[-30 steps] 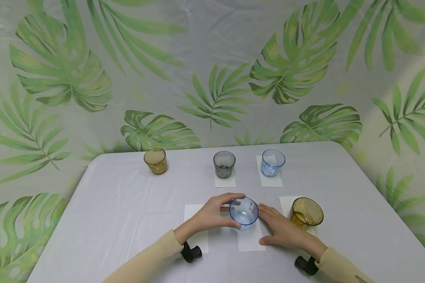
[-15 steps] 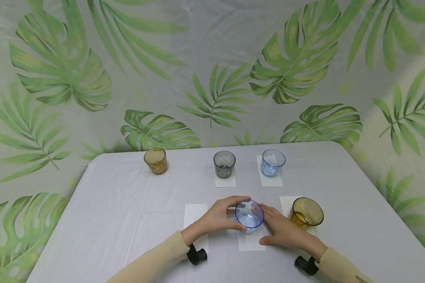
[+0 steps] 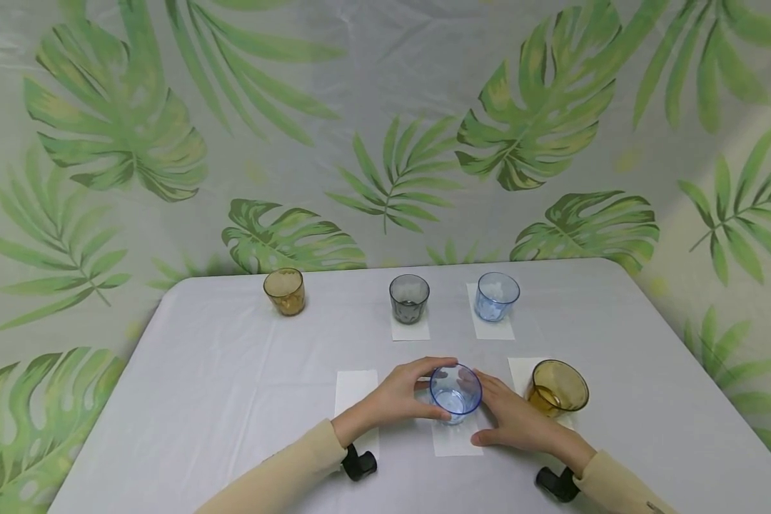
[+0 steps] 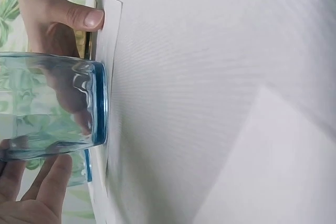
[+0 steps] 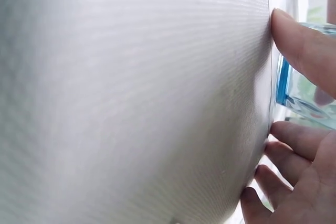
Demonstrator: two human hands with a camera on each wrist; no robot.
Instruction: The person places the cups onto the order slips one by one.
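My left hand [image 3: 395, 394] grips a clear blue glass [image 3: 456, 391] from its left side, thumb in front and fingers behind. Upright, the glass stands at or just over a white paper strip [image 3: 456, 444]; whether its base touches cannot be told. My right hand [image 3: 520, 421] lies to the right of the glass, fingers extended and thumb apart, fingertips down at the paper. In the left wrist view the blue glass [image 4: 52, 106] sits between the left fingers [image 4: 55, 184] and the right hand [image 4: 50, 19]. The right wrist view has the right thumb [image 5: 302, 45] partly in front of the glass.
An amber glass [image 3: 559, 389] stands on paper just right of my right hand. Along the back are another amber glass [image 3: 285, 293], a grey glass [image 3: 409, 300] on paper and a second blue glass [image 3: 497, 297] on paper. A bare paper strip [image 3: 356, 389] lies left.
My left hand has carried the blue glass a little right and toward me, closer to the right hand, then nearly stopped. The right hand has stayed in place.
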